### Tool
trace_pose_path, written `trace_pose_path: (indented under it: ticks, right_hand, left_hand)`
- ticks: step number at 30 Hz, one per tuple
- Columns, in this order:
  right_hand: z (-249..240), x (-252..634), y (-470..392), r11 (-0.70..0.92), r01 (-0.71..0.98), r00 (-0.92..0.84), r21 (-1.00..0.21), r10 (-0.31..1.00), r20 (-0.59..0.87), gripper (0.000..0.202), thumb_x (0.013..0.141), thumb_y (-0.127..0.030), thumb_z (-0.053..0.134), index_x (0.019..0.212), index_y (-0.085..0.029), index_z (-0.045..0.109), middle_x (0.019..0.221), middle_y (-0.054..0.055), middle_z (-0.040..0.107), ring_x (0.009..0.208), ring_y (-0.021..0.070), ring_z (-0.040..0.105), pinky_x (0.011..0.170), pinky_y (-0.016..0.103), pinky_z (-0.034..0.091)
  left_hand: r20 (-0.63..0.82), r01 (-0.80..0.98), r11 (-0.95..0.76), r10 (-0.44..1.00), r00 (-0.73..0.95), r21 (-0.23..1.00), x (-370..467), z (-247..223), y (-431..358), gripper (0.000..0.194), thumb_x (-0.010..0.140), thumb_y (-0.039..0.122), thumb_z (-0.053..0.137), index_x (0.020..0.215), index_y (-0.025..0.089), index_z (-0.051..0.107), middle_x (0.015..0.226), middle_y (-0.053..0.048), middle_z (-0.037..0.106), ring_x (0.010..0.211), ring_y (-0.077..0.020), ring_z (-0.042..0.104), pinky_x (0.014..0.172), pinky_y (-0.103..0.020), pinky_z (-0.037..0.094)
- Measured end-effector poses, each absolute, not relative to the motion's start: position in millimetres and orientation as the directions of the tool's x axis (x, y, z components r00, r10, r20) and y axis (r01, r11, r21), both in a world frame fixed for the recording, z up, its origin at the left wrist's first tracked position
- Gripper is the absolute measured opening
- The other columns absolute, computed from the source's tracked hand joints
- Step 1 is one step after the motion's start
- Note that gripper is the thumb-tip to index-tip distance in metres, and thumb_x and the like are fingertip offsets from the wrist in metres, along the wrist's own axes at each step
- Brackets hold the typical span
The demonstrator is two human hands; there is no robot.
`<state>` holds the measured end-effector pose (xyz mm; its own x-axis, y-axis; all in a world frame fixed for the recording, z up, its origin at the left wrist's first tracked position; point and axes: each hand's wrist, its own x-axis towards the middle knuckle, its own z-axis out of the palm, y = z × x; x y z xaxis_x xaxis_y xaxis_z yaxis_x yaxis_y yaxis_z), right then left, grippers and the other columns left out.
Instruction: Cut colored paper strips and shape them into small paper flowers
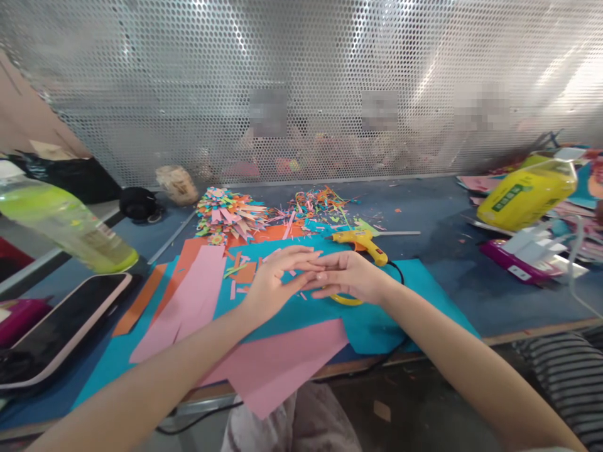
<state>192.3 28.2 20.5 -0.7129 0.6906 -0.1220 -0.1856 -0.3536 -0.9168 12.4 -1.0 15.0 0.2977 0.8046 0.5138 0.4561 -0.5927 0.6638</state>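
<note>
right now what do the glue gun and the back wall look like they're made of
The glue gun looks like hard plastic, perhaps satin: its molded yellow body has a soft sheen. The back wall appears to be perforated metal, semi-glossy, judging by the rows of small holes and bright streaked reflections; the exact metal I can't tell.

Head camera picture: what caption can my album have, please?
Left hand and right hand meet over blue paper, near a yellow glue gun.
</note>
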Motion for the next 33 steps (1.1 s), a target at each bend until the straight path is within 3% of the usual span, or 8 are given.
trace_pose_path:
  ticks: [6, 10, 13, 18, 26, 29, 33]
  right_hand:
    - [16.2, 195.3, 33.2, -0.324, -0.25, -0.648, -0.912, 0.756, -0.091, 0.025, 0.063, -0.022, 0.075, 0.084, -0.012, 0.065, 0.079, 0.005, 0.071, 0.074, 0.0153, 0.069, 0.075, 0.029, 0.055]
    - [14.8, 195.7, 34.1, -0.29, -0.239, -0.592, -0.927, 0.8, -0.098, 0.025, 0.059, -0.02, 0.077, 0.079, -0.013, 0.063, 0.075, 0.002, 0.07, 0.07, 0.0136, 0.068, 0.071, 0.028, 0.056]
    - [15.2, 196.0, 34.2, -0.258, -0.211, -0.561, -0.943, 0.822, -0.099, 0.025, 0.059, -0.02, 0.077, 0.078, -0.013, 0.063, 0.073, 0.002, 0.07, 0.067, 0.013, 0.067, 0.067, 0.026, 0.056]
    - [16.2, 193.4, 32.3, -0.123, -0.101, -0.519, -0.987, 0.853, -0.054, 0.031, 0.063, -0.019, 0.073, 0.092, -0.014, 0.064, 0.078, 0.003, 0.071, 0.069, 0.0145, 0.068, 0.064, 0.026, 0.057]
    - [21.0, 192.9, 25.0, -0.046, -0.041, -0.579, -0.998, 0.815, -0.014, 0.054, 0.07, -0.012, 0.061, 0.123, -0.019, 0.05, 0.082, 0.003, 0.072, 0.074, 0.0179, 0.069, 0.06, 0.028, 0.059]
    - [23.0, 194.6, 23.9, -0.068, -0.06, -0.613, -0.996, 0.79, -0.017, 0.061, 0.068, -0.006, 0.055, 0.127, -0.02, 0.046, 0.091, 0.004, 0.071, 0.078, 0.0188, 0.069, 0.059, 0.028, 0.058]
    - [20.2, 194.6, 24.7, -0.09, -0.09, -0.63, -0.992, 0.776, -0.013, 0.065, 0.063, 0.0, 0.046, 0.126, -0.018, 0.045, 0.091, 0.005, 0.07, 0.079, 0.0183, 0.069, 0.06, 0.029, 0.058]
  left_hand:
    - [0.553, 0.607, -0.671, 0.724, 0.411, 0.426, 9.4, 10.9, 0.2, 0.033, 0.087, 0.023, 0.046, 0.118, 0.03, 0.054, 0.127, -0.005, 0.054, 0.12, -0.0218, 0.046, 0.097, -0.043, 0.033]
    - [0.595, 0.656, -0.648, 0.719, 0.359, 0.387, 10.2, 12.0, -1.9, 0.038, 0.083, 0.027, 0.053, 0.121, 0.028, 0.052, 0.115, -0.006, 0.063, 0.114, -0.0222, 0.051, 0.094, -0.041, 0.033]
    - [0.643, 0.674, -0.634, 0.705, 0.3, 0.38, 10.7, 13.3, -2.8, 0.032, 0.08, 0.03, 0.058, 0.112, 0.026, 0.058, 0.103, -0.005, 0.069, 0.108, -0.021, 0.055, 0.093, -0.039, 0.034]
    - [0.66, 0.674, -0.644, 0.687, 0.303, 0.361, 10.6, 11.6, -1.8, 0.016, 0.078, 0.03, 0.06, 0.093, 0.026, 0.065, 0.096, -0.002, 0.071, 0.104, -0.0205, 0.056, 0.09, -0.038, 0.036]
    - [0.693, 0.692, -0.657, 0.648, 0.315, 0.3, 8.5, 7.6, -1.4, 0.028, 0.077, 0.029, 0.062, 0.105, 0.028, 0.061, 0.09, -0.003, 0.072, 0.097, -0.0213, 0.059, 0.088, -0.039, 0.039]
    - [0.701, 0.691, -0.647, 0.654, 0.285, 0.323, 7.8, 9.2, -2.2, 0.027, 0.078, 0.028, 0.06, 0.106, 0.029, 0.061, 0.088, -0.001, 0.072, 0.093, -0.0196, 0.06, 0.088, -0.038, 0.04]
    - [0.661, 0.625, -0.602, 0.729, 0.177, 0.496, 7.8, 11.9, -2.7, 0.042, 0.08, 0.025, 0.058, 0.121, 0.027, 0.05, 0.087, -0.001, 0.071, 0.095, -0.0187, 0.06, 0.087, -0.036, 0.042]
